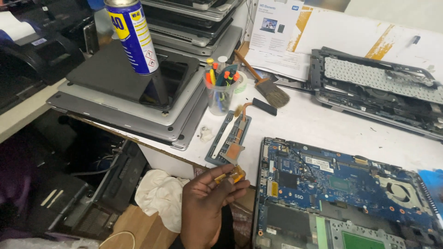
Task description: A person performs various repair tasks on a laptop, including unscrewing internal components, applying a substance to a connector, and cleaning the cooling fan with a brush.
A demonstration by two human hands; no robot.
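One hand [207, 203], raised from the bottom edge of the view, was curled closed around a small translucent amber plastic piece [233, 175], pinched between thumb and fingertips just off the front edge of the white surface [314, 124]; which hand it was could not be told, and no second hand showed. Just right of it lay one opened laptop base with a blue circuit board [332, 184] exposed, a single fan at its right end. Beyond the fingers sat one grey metal bracket carrying a copper heat pipe [233, 136]. Farther back stood one clear plastic cup [220, 94] holding several pens and markers, orange and green caps among them, too bunched to count. One wooden-handled brush [265, 83] lay beside it. To the left, a stack of grey laptops [138, 106] carried one blue and yellow spray can [132, 37]. At far right rested one more dismantled laptop chassis [374, 87].
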